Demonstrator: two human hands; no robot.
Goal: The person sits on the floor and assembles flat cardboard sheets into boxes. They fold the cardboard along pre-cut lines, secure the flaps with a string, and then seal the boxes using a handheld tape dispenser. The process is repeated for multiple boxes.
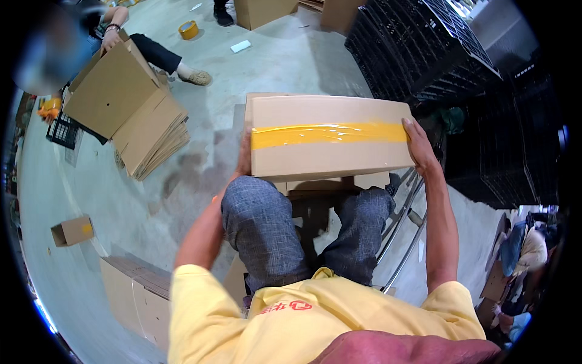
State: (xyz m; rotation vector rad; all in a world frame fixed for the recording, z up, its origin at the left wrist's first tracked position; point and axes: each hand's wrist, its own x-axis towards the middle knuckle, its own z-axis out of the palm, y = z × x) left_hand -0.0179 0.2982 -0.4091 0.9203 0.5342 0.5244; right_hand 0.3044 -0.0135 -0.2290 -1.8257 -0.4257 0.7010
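A cardboard box (330,159) with a band of shiny yellow tape along its middle is held level in front of my knees. My left hand (244,151) grips its left end, with the fingers partly hidden behind the cardboard. At the opposite end my right hand (418,144) presses on the side, thumb up near the end of the tape. Behind and beneath the box, more brown cardboard shows, mostly covered by it.
Tall black plastic crates (418,48) are stacked to the far right. At the left, a person holds an open carton (112,91) over flattened cardboard sheets (154,136). A tape roll (188,30), a small box (72,231) and bundled cardboard (136,297) lie on the floor. Metal tubes (400,227) stand by my right knee.
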